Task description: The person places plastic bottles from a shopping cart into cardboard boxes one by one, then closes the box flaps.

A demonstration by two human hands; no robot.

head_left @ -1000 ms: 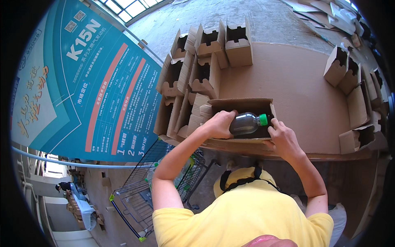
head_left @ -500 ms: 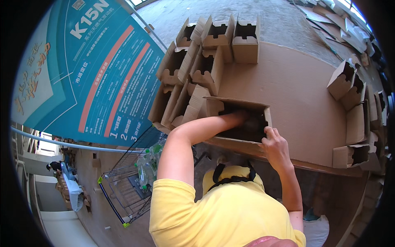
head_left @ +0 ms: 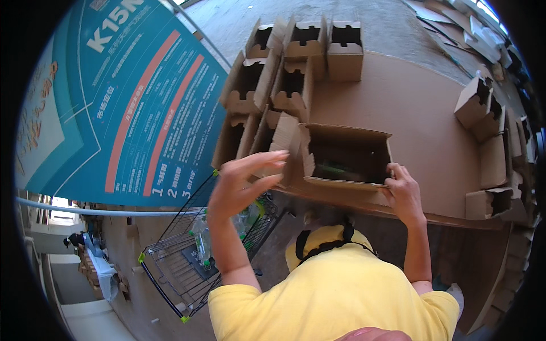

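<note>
An open cardboard box (head_left: 346, 183) lies before me on the brown board. Something clear with a green tint, perhaps a plastic bottle (head_left: 334, 170), shows dimly in its dark inside. My right hand (head_left: 405, 193) pinches the box's near right corner. To the left of the box, my left hand (head_left: 245, 181) is empty in the air, with fingers stretched out and thumb apart. Below that hand stands a wire shopping cart (head_left: 170, 267) holding several clear plastic bottles (head_left: 202, 241) with green caps; my left forearm covers part of them.
Several open cardboard boxes (head_left: 242, 85) stand grouped at the far left of the cardboard-covered table (head_left: 409, 113). More small boxes (head_left: 473, 105) line its right side. A large teal printed banner (head_left: 153, 113) rises at the left. Flat cardboard scraps (head_left: 449, 25) lie at the far right.
My left hand has come out of the box and moved left, opening its fingers. The box sits slightly farther right, with my right hand still at its corner.
</note>
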